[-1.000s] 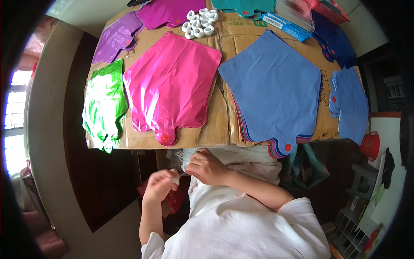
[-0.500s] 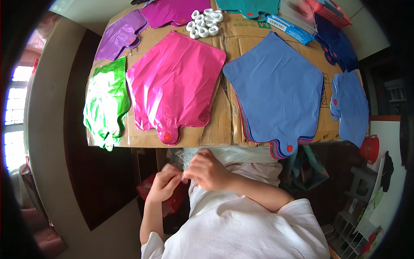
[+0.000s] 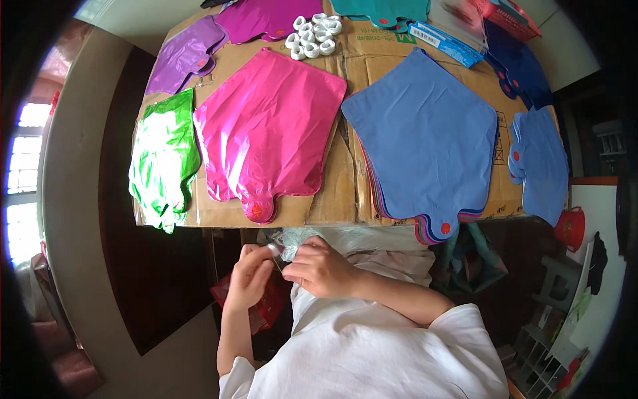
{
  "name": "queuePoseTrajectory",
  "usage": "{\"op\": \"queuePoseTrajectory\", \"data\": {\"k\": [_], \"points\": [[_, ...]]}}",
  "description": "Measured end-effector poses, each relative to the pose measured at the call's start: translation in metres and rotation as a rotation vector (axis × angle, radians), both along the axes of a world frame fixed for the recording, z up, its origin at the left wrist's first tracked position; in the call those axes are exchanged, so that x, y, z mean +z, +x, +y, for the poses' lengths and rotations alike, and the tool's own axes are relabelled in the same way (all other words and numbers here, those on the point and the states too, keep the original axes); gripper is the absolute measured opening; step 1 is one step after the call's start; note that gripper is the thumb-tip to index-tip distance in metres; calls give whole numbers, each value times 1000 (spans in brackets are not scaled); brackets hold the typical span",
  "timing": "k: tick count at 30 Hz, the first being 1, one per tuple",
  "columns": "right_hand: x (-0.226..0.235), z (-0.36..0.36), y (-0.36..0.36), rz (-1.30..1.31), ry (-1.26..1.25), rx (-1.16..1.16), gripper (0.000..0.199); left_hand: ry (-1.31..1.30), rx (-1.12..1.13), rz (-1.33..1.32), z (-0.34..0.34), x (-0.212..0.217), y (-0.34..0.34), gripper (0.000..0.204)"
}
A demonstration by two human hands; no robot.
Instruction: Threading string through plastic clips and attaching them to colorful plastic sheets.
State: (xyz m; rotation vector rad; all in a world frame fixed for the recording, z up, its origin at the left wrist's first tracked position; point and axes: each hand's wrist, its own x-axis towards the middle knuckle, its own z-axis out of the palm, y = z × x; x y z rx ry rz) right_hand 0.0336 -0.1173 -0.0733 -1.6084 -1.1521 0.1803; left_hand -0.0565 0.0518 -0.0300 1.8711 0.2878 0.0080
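Both hands meet just below the near edge of the table [image 3: 332,206], over the lap. Left hand [image 3: 249,276] fingers curled, tips pinched on a small pale piece [image 3: 273,249] at the edge of a crumpled clear plastic bag [image 3: 296,238]; right hand [image 3: 322,269] closed in a loose fist over the bag's lower side, thumb toward the left fingers. The bag lies bunched between the hands and the table edge (too crumpled to read a long axis or which way it points; the small piece is too tiny to identify). Directly beyond the grip: a pink foil balloon [image 3: 269,130], flat, long axis running away from the hands, its neck pointing back toward them. Left of it, a green foil balloon [image 3: 163,156], wrinkled. Beyond and right of the grip, a stack of blue foil balloons [image 3: 425,136], neck toward the near edge, coloured edges showing beneath. Far side: purple balloons [image 3: 189,53], a cluster of white rolls [image 3: 312,36], a long blue flat package [image 3: 442,43] with a white label at one end, lying at a slant. All rest on flattened brown cardboard [image 3: 339,186] with a green printed mark near its far edge.
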Motion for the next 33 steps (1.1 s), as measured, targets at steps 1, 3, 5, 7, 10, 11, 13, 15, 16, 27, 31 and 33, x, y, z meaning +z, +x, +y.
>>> {"op": "queuePoseTrajectory", "data": {"k": [1, 3, 5, 7, 10, 11, 13, 15, 16, 27, 31, 33], "points": [[6, -1, 1, 16, 19, -1, 4, 367, -182, 65, 2, 4, 3, 19], [6, -1, 7, 38, -1, -75, 4, -109, -167, 93, 6, -4, -7, 17], [-3, 0, 7, 66, -71, -113, 3, -702, -24, -45, 0, -6, -10, 18], [-5, 1, 0, 13, -70, -95, 4, -842, 188, -120, -11, -3, 0, 20], [5, -2, -2, 10, -13, -99, 5, -474, 121, 0, -5, -15, 0, 18], [8, -4, 1, 13, -11, -114, 5, -517, 126, 10, -5, -17, -2, 17], [11, -9, 5, 20, -11, -151, 8, -591, 138, 25, -6, -18, -2, 15], [15, -14, 7, 20, 86, -138, 13, -649, 162, 30, -8, -15, -2, 13], [18, -15, 7, 20, 135, -131, 16, -667, 146, 39, -9, -16, -3, 12], [6, -11, 7, 768, 105, 196, 29, -733, 35, 32, -19, -12, -1, 12], [0, -12, 6, 1130, 214, 278, 27, -752, 9, 26, -21, -9, 2, 12], [1, -13, 9, 1214, 225, 330, 27, -762, -24, 4, -20, -11, 2, 13]]}}
